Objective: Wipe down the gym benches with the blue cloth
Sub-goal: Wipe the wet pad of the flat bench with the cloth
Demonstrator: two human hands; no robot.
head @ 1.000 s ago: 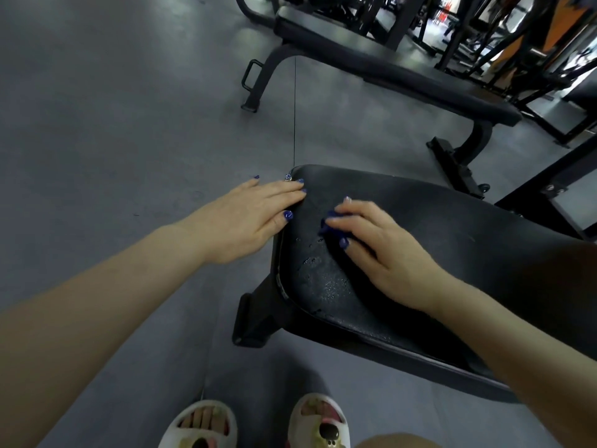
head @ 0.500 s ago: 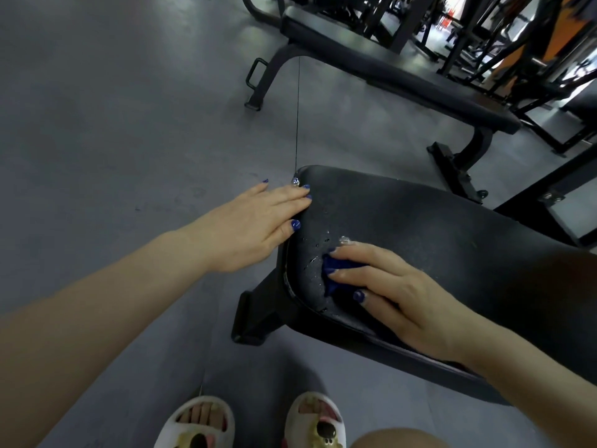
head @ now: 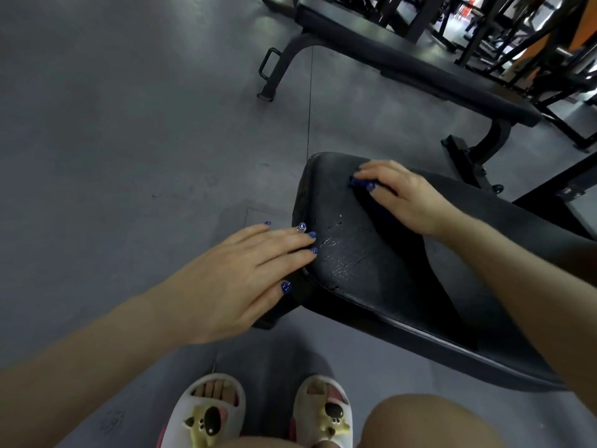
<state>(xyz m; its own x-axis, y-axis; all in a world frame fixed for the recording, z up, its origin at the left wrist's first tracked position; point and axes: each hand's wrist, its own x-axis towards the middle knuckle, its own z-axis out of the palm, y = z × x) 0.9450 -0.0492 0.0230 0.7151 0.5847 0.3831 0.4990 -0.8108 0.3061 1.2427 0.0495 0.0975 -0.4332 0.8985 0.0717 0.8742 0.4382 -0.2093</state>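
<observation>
Black cracked vinyl covers the padded gym bench point(head: 403, 270), wet with droplets just ahead of the left hand point(head: 245, 273), which lies flat and spread, fingertips on the pad's near corner, holding nothing. Beyond those droplets, the right hand point(head: 400, 197) presses a crumpled dark-blue cloth point(head: 360, 182) under curled fingers near the pad's far edge. Behind that hand stands a second long black bench point(head: 420, 72).

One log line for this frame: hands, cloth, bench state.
right hand: pressing blue cloth on bench pad, far end | left hand: flat on pad's near edge | droplets: unwiped | step: wiping
</observation>
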